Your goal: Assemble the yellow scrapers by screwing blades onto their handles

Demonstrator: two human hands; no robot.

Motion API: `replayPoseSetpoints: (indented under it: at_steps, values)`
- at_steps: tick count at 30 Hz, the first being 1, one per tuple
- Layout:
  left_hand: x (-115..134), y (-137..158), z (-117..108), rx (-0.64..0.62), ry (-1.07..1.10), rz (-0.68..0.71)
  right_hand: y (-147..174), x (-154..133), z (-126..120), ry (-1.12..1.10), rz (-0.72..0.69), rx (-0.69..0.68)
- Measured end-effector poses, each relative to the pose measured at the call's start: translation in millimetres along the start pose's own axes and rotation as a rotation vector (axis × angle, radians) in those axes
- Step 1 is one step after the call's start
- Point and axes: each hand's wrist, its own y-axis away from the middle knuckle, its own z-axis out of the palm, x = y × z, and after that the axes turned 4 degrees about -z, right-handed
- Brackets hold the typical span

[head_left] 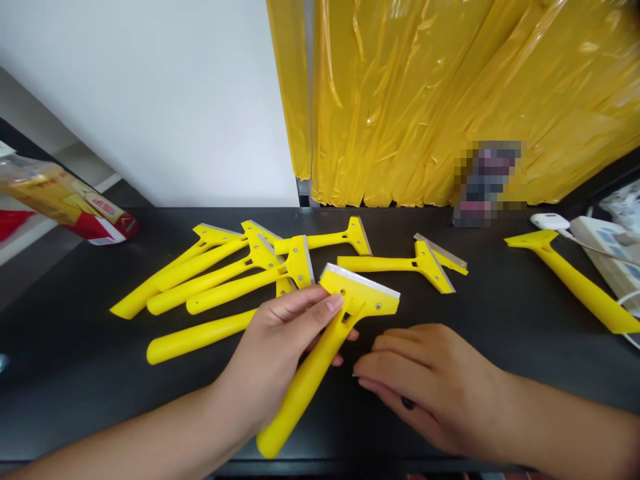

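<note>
My left hand [285, 340] grips a yellow scraper [310, 380] just below its head, thumb on the front. The scraper's wide head points up and away, with a pale blade strip along its top edge and two screws showing. To the right of it, my right hand [430, 380] is closed, apart from the scraper. A small dark bit shows between its curled fingers, and a tiny light tip shows at the fingertips; what it holds I cannot make out. Behind my left hand, several yellow scrapers [235, 287] lie overlapping, handles toward the left. Another scraper [380, 264] lies farther right.
The black tabletop [500, 360] carries a yellow scraper handle [575, 287] at the right, beside a white power strip [605, 247] with cables. A bottle with a yellow and red label [65, 200] leans at the left. Yellow plastic sheeting [400, 100] and a white panel [175, 100] stand behind.
</note>
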Motion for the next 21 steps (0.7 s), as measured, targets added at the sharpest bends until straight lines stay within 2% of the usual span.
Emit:
replayPoseSetpoints:
  at_steps: [2,5,8,11,21]
  values:
    - [-1.7,0.7,0.1,-0.04,-0.045,-0.027,3.0,-4.0,-10.4,0.023,-0.01,0.108]
    - [-3.2,2.7,2.2,-0.1,-0.121,-0.052,6.7,-4.3,-23.9,0.029,0.064,0.223]
    - [-3.9,4.4,5.0,-0.18,-0.188,-0.086,7.1,-2.7,-28.5,-0.038,0.139,0.219]
    - [-4.9,5.5,6.9,-0.235,-0.235,-0.102,4.9,-1.4,-24.8,-0.092,0.15,0.192]
    - [-9.5,6.6,6.0,-0.229,-0.345,-0.033,-0.4,-1.1,-19.5,-0.189,0.214,0.201]
